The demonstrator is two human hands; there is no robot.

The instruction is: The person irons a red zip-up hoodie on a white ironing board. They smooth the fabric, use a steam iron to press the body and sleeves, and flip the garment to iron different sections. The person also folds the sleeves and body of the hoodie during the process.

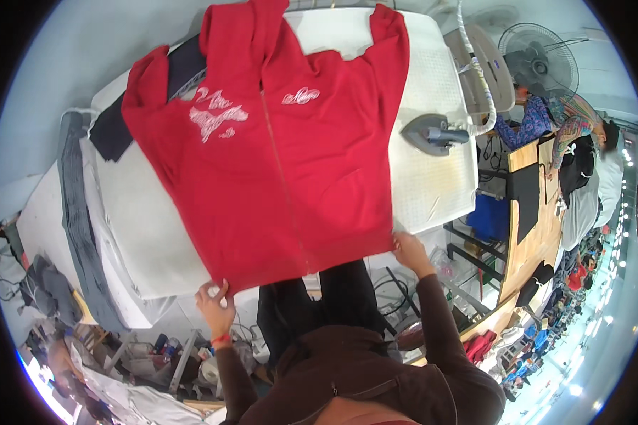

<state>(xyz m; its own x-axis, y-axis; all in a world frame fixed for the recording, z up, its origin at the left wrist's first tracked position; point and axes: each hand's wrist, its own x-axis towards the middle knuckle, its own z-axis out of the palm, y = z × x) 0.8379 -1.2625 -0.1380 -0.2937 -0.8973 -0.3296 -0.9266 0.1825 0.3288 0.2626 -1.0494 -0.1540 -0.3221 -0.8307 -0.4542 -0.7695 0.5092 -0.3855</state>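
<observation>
A red zip-up hoodie (pixel 333 177) with white prints on its chest lies spread front side up, its hood at the far side and its hem toward me. It rests on a pale padded ironing table (pixel 432 191), and the hem hangs over the near edge. My left hand (pixel 215 308) pinches the hem's left corner between thumb and fingers. At the opposite corner, my right hand (pixel 411 253) is closed on the hem too. Right of the hoodie, a steam iron (pixel 434 134) lies on the table with its hose attached, apart from both hands.
Dark folded cloth (pixel 112 131) sits partly under the left sleeve. Grey cloth (pixel 85 219) drapes over the table's left side. A fan (pixel 539 60) stands at the far right. Beyond a wooden table (pixel 535 234) on the right, a person in patterned clothes (pixel 578 120) bends over dark fabric.
</observation>
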